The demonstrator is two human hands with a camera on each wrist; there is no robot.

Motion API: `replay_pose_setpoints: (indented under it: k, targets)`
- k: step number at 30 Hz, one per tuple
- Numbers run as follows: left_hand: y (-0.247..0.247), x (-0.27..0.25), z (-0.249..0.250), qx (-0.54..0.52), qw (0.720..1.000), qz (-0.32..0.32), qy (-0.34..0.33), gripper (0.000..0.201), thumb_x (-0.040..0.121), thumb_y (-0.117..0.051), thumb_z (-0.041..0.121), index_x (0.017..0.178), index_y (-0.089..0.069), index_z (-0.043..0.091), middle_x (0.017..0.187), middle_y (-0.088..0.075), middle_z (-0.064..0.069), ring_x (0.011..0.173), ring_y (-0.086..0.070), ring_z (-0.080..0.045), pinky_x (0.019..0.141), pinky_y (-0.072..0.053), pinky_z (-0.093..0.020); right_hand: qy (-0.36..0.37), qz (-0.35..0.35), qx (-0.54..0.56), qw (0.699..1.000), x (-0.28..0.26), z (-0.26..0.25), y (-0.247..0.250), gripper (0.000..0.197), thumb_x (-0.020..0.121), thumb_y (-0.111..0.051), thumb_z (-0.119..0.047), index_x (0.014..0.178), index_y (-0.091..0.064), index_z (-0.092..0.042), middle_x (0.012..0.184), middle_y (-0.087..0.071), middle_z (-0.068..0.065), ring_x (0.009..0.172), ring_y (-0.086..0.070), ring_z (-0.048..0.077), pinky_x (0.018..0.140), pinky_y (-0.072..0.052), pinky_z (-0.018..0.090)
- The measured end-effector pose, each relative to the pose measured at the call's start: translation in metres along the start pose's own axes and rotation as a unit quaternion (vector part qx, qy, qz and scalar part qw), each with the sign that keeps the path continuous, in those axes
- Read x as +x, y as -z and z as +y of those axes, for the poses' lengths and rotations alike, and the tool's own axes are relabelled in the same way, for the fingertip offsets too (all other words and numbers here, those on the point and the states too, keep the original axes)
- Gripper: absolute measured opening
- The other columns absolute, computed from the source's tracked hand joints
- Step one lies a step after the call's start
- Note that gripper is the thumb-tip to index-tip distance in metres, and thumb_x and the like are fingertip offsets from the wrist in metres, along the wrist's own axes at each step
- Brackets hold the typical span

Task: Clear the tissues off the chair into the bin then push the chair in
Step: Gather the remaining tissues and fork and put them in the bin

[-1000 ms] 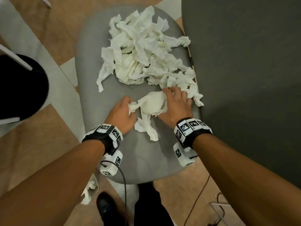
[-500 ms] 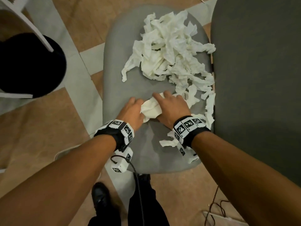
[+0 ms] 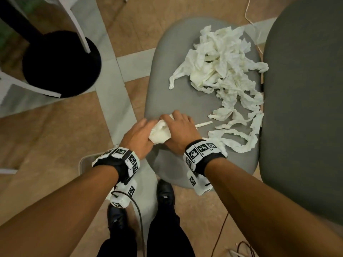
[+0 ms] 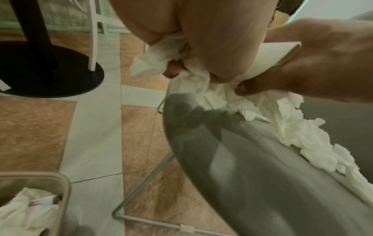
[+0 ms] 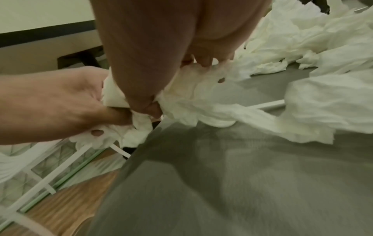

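Note:
A grey chair seat carries a loose pile of white crumpled tissues over its far and right side. At the seat's left edge both hands squeeze one wad of tissues between them. My left hand grips it from the left with curled fingers, my right hand from the right. The left wrist view has the wad bulging under the fingers, just above the seat edge. In the right wrist view a tissue strand trails from it. A beige bin holding tissues stands on the floor at lower left.
A dark grey upholstered panel runs along the seat's right side. A black round table base and white chair legs stand at the far left. A thin white stick lies on the seat. Cables cross the floor near my shoes.
Both hands have bunched the tissues into a tighter wad and carried it left to the seat's edge. Loose strands stayed behind on the seat.

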State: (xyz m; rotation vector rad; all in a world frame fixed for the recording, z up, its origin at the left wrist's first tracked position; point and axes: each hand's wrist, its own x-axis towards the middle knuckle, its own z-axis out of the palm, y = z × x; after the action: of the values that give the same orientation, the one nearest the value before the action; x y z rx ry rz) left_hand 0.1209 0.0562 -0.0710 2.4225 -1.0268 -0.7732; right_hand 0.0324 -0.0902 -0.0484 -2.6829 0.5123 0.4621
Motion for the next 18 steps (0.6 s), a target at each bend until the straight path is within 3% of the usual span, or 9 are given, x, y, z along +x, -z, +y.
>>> replay_pose_setpoints:
  k: [2, 5, 8, 10, 14, 18]
  targets:
    - [-0.003, -0.005, -0.013, 0.037, 0.999, 0.006, 0.014, 0.05, 0.081, -0.058, 0.009, 0.124, -0.051, 0.034, 0.108, -0.048, 0.002, 0.099, -0.055, -0.028, 0.075, -0.053, -0.046, 0.009, -0.011, -0.02, 1.0, -0.002, 0.002, -0.012, 0.092, 0.071, -0.072, -0.053, 0.148, -0.028, -0.028, 0.132, -0.047, 0.008, 0.125, -0.044, 0.032, 0.109, -0.031, 0.046]
    - [-0.005, -0.009, -0.025, 0.051, 0.998, 0.003, 0.041, 0.032, 0.084, -0.057, 0.011, 0.111, -0.056, 0.028, 0.107, -0.046, 0.001, 0.094, -0.054, -0.027, 0.072, -0.053, -0.047, -0.038, -0.017, -0.035, 0.998, -0.001, 0.02, -0.015, 0.114, 0.07, -0.071, -0.058, 0.156, -0.005, -0.021, 0.147, -0.034, 0.01, 0.137, -0.033, 0.033, 0.115, -0.024, 0.048]
    - [-0.006, -0.011, -0.031, 0.032, 0.997, 0.017, 0.068, 0.027, 0.083, -0.057, 0.013, 0.106, -0.054, 0.027, 0.106, -0.046, 0.001, 0.089, -0.055, -0.026, 0.071, -0.053, -0.045, -0.095, -0.043, -0.043, 0.994, -0.002, 0.049, -0.003, 0.123, 0.062, -0.072, -0.069, 0.155, -0.005, -0.024, 0.155, -0.026, 0.009, 0.144, -0.025, 0.032, 0.118, -0.021, 0.052]
    - [-0.007, -0.011, -0.033, 0.012, 0.996, 0.02, 0.09, 0.028, 0.083, -0.055, 0.012, 0.106, -0.055, 0.027, 0.104, -0.046, 0.001, 0.085, -0.056, -0.026, 0.071, -0.053, -0.045, -0.119, -0.067, -0.062, 0.989, -0.007, 0.069, 0.004, 0.105, 0.065, -0.074, -0.063, 0.15, -0.023, -0.027, 0.154, -0.03, 0.006, 0.141, -0.03, 0.031, 0.115, -0.025, 0.053]
    - [-0.008, -0.011, -0.031, -0.035, 0.994, 0.014, 0.103, 0.023, 0.086, -0.053, 0.009, 0.105, -0.056, 0.022, 0.1, -0.047, -0.001, 0.081, -0.058, -0.028, 0.074, -0.051, -0.042, -0.124, -0.077, -0.057, 0.988, -0.009, 0.088, 0.006, 0.042, 0.087, -0.064, -0.037, 0.126, -0.055, -0.023, 0.131, -0.051, 0.006, 0.119, -0.052, 0.034, 0.099, -0.047, 0.049]
    - [-0.01, -0.011, -0.022, -0.101, 0.986, 0.017, 0.129, 0.011, 0.091, -0.051, 0.019, 0.101, -0.056, 0.022, 0.098, -0.048, -0.001, 0.082, -0.056, -0.027, 0.076, -0.046, -0.036, -0.093, -0.073, -0.118, 0.986, -0.006, 0.076, 0.004, 0.029, 0.097, -0.052, -0.033, 0.12, -0.057, -0.016, 0.115, -0.061, 0.009, 0.104, -0.061, 0.037, 0.092, -0.048, 0.046]
